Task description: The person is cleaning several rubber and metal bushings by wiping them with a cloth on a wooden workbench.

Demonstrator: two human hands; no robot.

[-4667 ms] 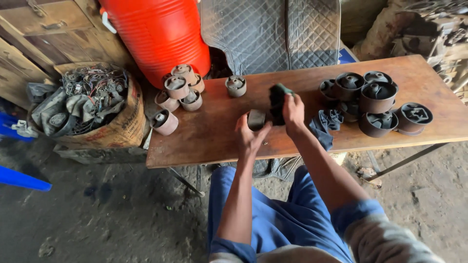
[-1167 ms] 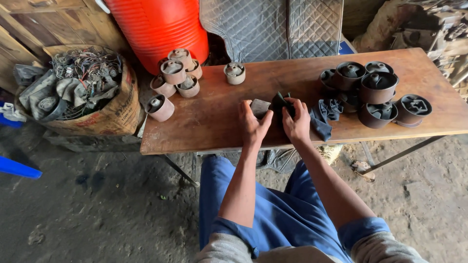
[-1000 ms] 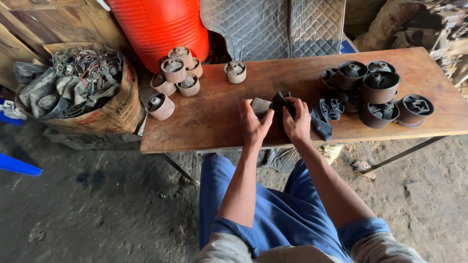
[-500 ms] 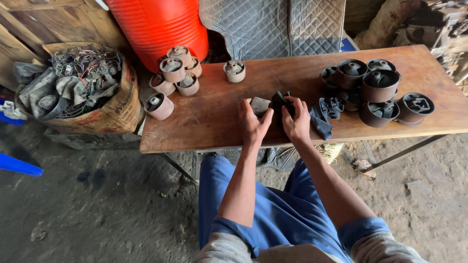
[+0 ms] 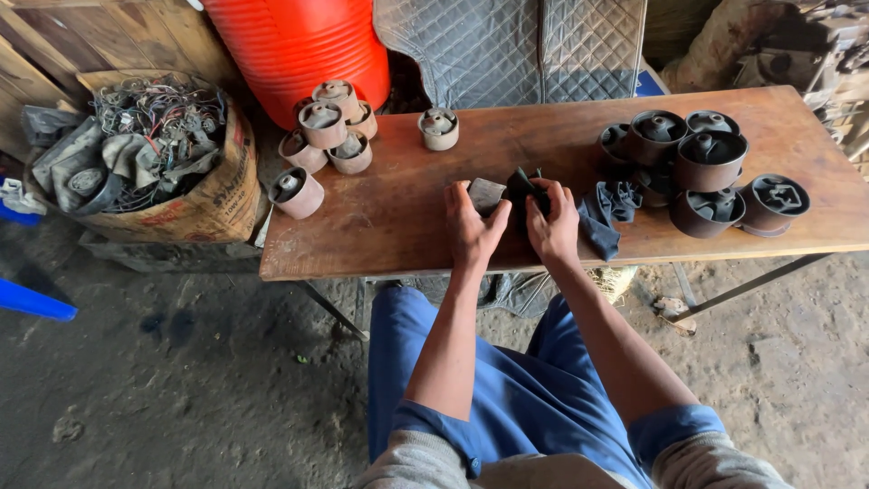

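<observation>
My left hand [image 5: 471, 226] grips a small grey cylindrical bushing [image 5: 485, 193] resting on the wooden table [image 5: 380, 226]. My right hand [image 5: 550, 225] presses a dark cloth [image 5: 523, 188] against that bushing. A second dark rag [image 5: 605, 215] lies just right of my right hand. Several cleaner tan bushings [image 5: 324, 136] are grouped at the table's far left, and one [image 5: 439, 128] stands alone behind my hands. Several dark, grimy bushings [image 5: 701, 172] are stacked at the right.
An orange ribbed barrel [image 5: 303, 45] stands behind the table. A cardboard box [image 5: 213, 195] full of wires and scrap sits on the ground at left. A quilted grey mat [image 5: 516, 45] hangs at the back. A blue object [image 5: 32, 299] pokes in at far left.
Earlier my right hand held the dark cloth raised above the table; now both hands are low on the table, closed around the bushing and cloth. In the last second little has moved.
</observation>
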